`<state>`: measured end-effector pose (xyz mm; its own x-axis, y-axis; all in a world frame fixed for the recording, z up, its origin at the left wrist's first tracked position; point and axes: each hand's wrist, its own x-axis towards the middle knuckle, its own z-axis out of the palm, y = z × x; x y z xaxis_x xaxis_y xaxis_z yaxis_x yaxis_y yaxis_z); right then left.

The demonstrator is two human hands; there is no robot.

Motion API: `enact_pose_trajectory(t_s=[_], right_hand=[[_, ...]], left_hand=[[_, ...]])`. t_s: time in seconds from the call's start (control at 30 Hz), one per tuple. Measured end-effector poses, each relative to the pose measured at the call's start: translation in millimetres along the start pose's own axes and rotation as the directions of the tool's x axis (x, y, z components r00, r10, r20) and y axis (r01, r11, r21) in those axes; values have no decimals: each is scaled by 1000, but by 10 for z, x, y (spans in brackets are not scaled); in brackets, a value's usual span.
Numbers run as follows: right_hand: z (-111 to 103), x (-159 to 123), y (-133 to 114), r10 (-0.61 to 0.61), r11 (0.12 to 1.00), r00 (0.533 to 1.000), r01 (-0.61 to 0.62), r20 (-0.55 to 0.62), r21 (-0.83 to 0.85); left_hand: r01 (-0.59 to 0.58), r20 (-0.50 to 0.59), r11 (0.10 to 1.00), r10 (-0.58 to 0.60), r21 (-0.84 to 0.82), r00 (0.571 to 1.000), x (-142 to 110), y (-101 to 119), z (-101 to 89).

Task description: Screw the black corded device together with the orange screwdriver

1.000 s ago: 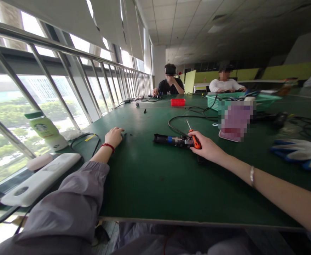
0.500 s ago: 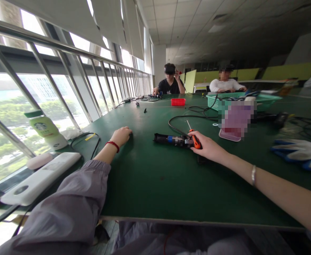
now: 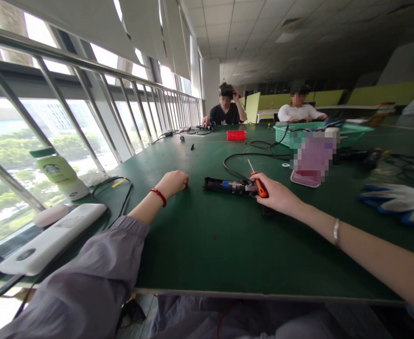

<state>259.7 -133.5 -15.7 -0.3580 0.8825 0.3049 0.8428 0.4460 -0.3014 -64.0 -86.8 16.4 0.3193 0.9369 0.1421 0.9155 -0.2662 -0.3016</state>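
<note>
My right hand [image 3: 275, 192] is closed around a screwdriver with an orange and black handle [image 3: 261, 187], its thin metal shaft pointing up and away. Beneath it lies a black cylindrical device [image 3: 217, 185] with a blue band, a metal middle section and a black cable; my right fingers rest at its right end, and I cannot tell whether they grip it too. My left hand [image 3: 173, 182], with a red band at the wrist, is over the table left of the device's tip. Its fingers are curled down, and whatever they may hold is hidden.
A red basket [image 3: 236, 135] and a green basket [image 3: 282, 136] stand farther back on the green table [image 3: 207, 254]. A pink-edged phone [image 3: 305, 178] and work gloves [image 3: 397, 200] lie right. At left are a bottle [image 3: 60, 174] and a white power bank [image 3: 54, 238]. Two people sit opposite.
My left hand has moved to the right, closer to the device's tip. The right hand keeps the screwdriver in nearly the same place.
</note>
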Motion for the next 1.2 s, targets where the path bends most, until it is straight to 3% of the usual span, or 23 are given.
enact_pose_trajectory(t_s=[0.1,0.2,0.4,0.67,0.87,0.97,1.07,1.2], right_hand=[[-6,4,7,9,1000,1000,-9,-24,5],[-3,2,-23,32,999,998,-31,-61,18],[117,79,-160,133,987,971,-149,-199,-67],[338,375,-246,93,994,958,-103,-270,-21],[340,365,-202,53,995,960,-30,-276,90],[331,350,-186,46,990,960,-7,-278,138],[334,350,-185,24,985,963,23,-269,170],[346,358,-181,11,980,964,42,-265,196]], left_hand=[[-98,21,993,100,-70,995,-70,275,-125],[-248,-42,952,244,-181,969,-126,515,-178],[-335,-181,908,297,-249,938,-118,745,-103],[-332,-310,860,218,-388,925,-60,866,16],[-390,-394,793,208,-467,895,-45,885,70],[-403,-491,767,133,-499,861,-12,884,92],[-425,-602,729,22,-537,798,40,888,102],[-465,-664,683,-40,-563,747,115,924,103]])
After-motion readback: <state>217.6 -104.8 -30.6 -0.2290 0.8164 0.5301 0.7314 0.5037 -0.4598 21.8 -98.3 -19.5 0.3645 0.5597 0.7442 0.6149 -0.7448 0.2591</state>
